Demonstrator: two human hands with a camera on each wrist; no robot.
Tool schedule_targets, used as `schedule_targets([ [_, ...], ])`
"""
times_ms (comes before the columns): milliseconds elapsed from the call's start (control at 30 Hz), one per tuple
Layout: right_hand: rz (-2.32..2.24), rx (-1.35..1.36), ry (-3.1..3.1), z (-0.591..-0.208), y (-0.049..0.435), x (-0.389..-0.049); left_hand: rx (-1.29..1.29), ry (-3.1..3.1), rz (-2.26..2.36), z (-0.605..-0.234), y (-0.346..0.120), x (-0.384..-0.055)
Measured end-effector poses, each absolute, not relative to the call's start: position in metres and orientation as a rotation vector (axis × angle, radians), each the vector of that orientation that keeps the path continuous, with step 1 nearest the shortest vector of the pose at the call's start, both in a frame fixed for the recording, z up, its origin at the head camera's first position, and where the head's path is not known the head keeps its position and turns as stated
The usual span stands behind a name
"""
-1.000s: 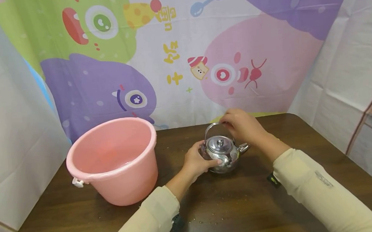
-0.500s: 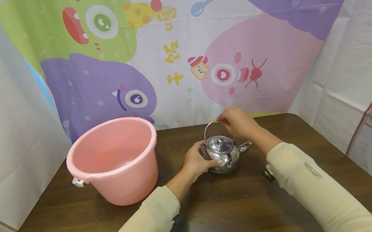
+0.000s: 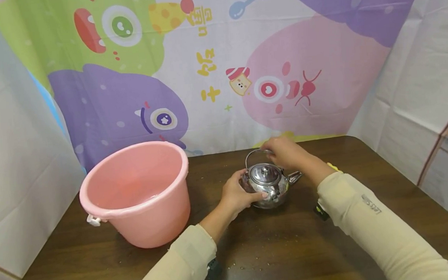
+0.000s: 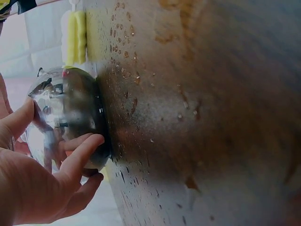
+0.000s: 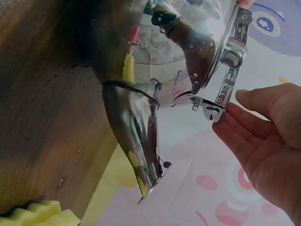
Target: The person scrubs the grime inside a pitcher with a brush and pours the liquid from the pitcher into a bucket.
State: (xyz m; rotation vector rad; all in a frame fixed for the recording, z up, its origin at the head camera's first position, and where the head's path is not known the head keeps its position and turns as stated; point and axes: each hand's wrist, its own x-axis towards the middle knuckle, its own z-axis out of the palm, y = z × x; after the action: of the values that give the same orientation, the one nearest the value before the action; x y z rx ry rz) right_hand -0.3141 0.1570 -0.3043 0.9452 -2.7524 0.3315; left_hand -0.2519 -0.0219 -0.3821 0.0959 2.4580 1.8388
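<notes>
A shiny metal kettle (image 3: pixel 269 184) with a lid, a short spout and a bail handle (image 3: pixel 256 151) stands on the brown table. My left hand (image 3: pixel 235 195) grips the kettle's round body from the left, thumb on its front; in the left wrist view the fingers (image 4: pixel 82 155) curve round the wet-looking metal. At the handle, my right hand (image 3: pixel 286 153) holds the spout-side part. The right wrist view shows the thumb (image 5: pixel 263 101) on one side of the handle and fingertips on the other. The spout (image 5: pixel 134 136) points away from the kettle below that hand.
A large pink bucket (image 3: pixel 152 221) with a white handle fitting stands left of the kettle. Water drops (image 4: pixel 124 52) dot the table (image 3: pixel 285 256). A yellow, wavy-edged sponge-like thing (image 5: pixel 42 216) lies beyond the spout, mostly behind the right forearm in the head view. A cartoon-printed cloth (image 3: pixel 223 127) hangs behind.
My right hand rose slightly, then came down a little with the kettle's handle, and the right forearm shifted left. The left hand and kettle body stay in place.
</notes>
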Motion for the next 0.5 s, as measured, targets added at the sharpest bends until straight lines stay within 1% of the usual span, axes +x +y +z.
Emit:
schedule_targets([
  [300, 0.297, 0.98, -2.738, -0.305, 0.156, -0.31, 0.086, 2.446, 1.827, -0.381, -0.022, -0.251],
  [500, 0.361, 1.103, -2.707, -0.301, 0.154, -0.304, 0.092, 2.438, 1.827, -0.381, -0.022, -0.251],
])
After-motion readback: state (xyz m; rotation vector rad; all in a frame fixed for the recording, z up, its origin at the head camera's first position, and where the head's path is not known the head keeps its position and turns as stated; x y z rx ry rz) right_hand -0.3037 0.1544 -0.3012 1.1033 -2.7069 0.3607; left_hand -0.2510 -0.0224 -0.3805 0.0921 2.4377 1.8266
